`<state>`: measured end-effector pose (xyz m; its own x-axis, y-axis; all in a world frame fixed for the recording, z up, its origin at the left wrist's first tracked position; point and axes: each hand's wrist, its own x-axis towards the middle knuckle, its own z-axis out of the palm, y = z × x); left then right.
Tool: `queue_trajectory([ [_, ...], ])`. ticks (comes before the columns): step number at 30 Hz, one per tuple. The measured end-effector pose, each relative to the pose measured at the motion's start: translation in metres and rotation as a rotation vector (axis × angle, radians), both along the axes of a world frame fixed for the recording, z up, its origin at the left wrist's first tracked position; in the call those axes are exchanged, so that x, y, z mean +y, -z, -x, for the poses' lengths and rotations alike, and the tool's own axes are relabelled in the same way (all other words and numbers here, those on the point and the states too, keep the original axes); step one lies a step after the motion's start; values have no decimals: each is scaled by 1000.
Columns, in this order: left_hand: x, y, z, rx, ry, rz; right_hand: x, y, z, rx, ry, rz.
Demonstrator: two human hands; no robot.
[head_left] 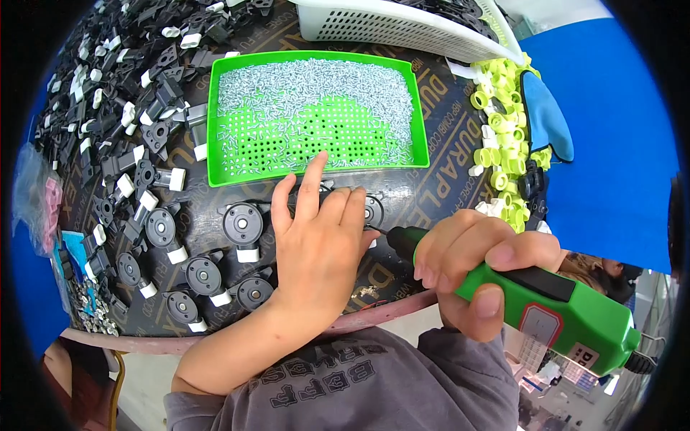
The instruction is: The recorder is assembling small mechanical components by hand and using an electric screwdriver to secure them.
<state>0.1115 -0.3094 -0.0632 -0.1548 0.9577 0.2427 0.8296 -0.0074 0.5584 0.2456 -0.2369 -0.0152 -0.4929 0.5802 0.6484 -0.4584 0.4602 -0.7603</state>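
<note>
My right hand (478,269) is wrapped round a green electric screwdriver (568,316) with a black nose. Its bit points left, close to my left thumb. My left hand (316,244) is over the table in front of the green tray. Its thumb and bent nearer fingers hold a round black plastic part (373,210), mostly hidden beneath them. The two outer fingers are spread, one reaching over the near rim of the green tray (213,129). That tray has a perforated bottom and holds a mass of small silver screws (309,79).
Several round black assemblies (243,224) with white ends lie left of my left hand. A heap of black-and-white parts (151,108) spreads further left. Yellow-green rings (514,122) are piled right, beside a blue glove (546,118). A white basket (402,32) stands behind the tray.
</note>
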Motion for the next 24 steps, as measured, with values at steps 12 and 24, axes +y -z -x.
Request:
queue_trajectory([
  [12,2,1,-2,78,-19,30,-5,-6,6,-169,98,190],
  [24,-31,-57,36,161,-89,63,62,14,41,-3,217,31],
])
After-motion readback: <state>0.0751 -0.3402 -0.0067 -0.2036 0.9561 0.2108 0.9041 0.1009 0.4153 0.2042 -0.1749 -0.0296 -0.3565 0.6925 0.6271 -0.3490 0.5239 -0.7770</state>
